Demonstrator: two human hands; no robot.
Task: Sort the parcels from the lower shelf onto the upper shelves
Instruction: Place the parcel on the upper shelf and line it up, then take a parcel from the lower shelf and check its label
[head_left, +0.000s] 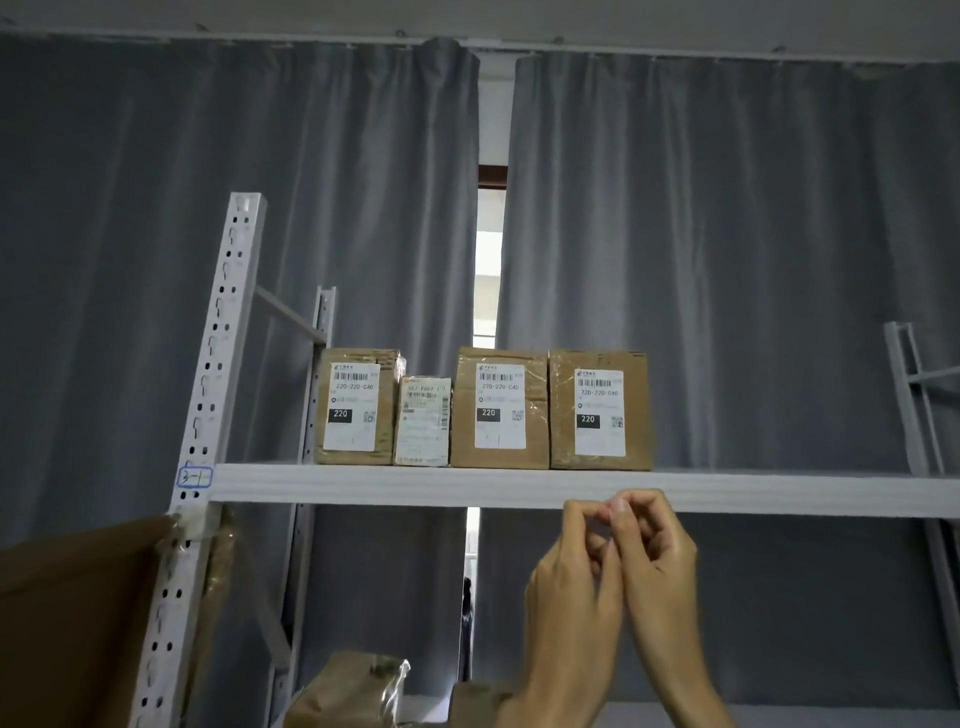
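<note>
Several brown parcels with white labels stand in a row on the upper shelf (519, 486): a left box (356, 406), a small white-wrapped parcel (422, 422), a middle box (500, 408) and a right box (600, 410). My left hand (574, 587) and my right hand (657, 566) are raised together just below the shelf's front edge, under the right box. Their fingers are curled and the fingertips touch each other, with no parcel in them. More parcels (345, 691) lie on the shelf below, partly cut off by the frame's bottom.
A perforated white upright (208, 415) with a tag reading 3-1 stands at the left. A large brown carton (78, 623) fills the bottom left corner. Grey curtains (727, 260) hang behind the rack. Another rack's frame (914, 395) shows at the right.
</note>
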